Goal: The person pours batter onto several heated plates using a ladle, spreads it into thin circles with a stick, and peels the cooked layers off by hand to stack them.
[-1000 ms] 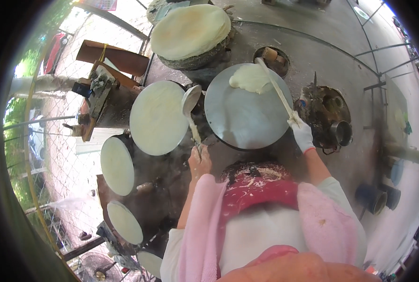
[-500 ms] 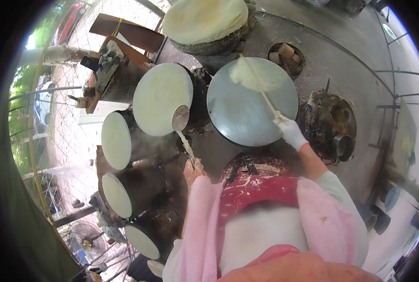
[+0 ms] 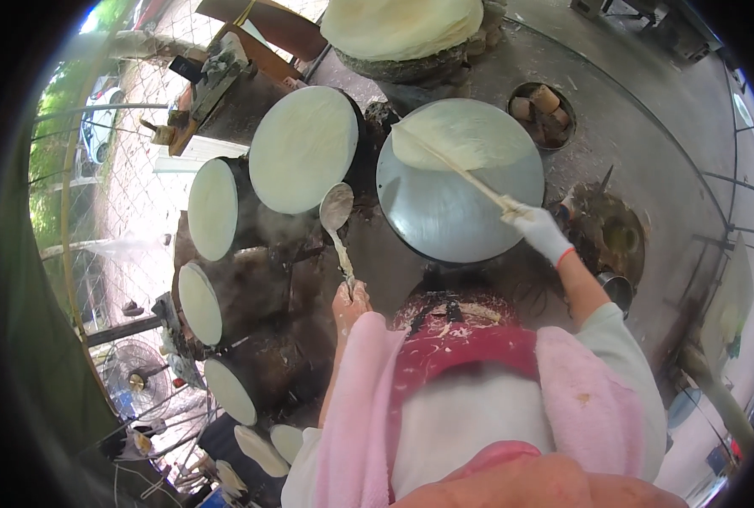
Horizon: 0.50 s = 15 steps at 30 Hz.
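Note:
My left hand (image 3: 350, 304), bare and smeared with batter, is closed round the handle of a ladle (image 3: 337, 206). The ladle's bowl points away from me, beside a round griddle covered by a pale sheet of batter (image 3: 303, 151). My right hand (image 3: 543, 231), in a white glove, grips a long wooden batter spreader (image 3: 466, 175). That spreader reaches left across a grey round griddle (image 3: 442, 225), its far end at the left edge of a pale patch of wet batter (image 3: 470, 135). The griddle's near half is bare metal.
Several smaller batter-covered griddles (image 3: 213, 209) curve along the left. At the back stands a stack of large pale flatbreads (image 3: 398, 25). A round bin of blocks (image 3: 543, 116) and a metal pot (image 3: 615, 292) are at right. A fan (image 3: 137, 380) stands lower left.
The spreader's far end has swung left, and the batter patch reaches wider across the griddle's far half. My left hand still holds the ladle. The whole view has shifted slightly.

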{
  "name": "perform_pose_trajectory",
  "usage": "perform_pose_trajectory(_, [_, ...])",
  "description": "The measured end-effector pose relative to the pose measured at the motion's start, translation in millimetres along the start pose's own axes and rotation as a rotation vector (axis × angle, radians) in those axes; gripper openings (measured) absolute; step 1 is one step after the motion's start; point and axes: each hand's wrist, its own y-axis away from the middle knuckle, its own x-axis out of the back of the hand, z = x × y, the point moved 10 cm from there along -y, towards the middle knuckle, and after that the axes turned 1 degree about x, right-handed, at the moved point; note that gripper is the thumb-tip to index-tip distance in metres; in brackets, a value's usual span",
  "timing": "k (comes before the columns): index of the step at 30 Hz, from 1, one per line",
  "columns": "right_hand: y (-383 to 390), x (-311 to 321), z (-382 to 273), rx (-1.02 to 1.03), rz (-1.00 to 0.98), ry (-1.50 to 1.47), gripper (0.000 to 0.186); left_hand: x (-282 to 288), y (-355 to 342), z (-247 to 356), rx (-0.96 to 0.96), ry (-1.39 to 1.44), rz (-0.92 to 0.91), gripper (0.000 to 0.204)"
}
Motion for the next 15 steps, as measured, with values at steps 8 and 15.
perform_pose_trajectory(8, [-13,9,7,-0.132,-0.255,-0.029,0.038,2,4,-14,-0.008,-0.106,0.051,0.012])
perform_pose_trajectory(15, [-44,71,-39,-0.006,-0.095,0.187,0.045,5,8,-18,0.016,-0.13,0.071,0.01])
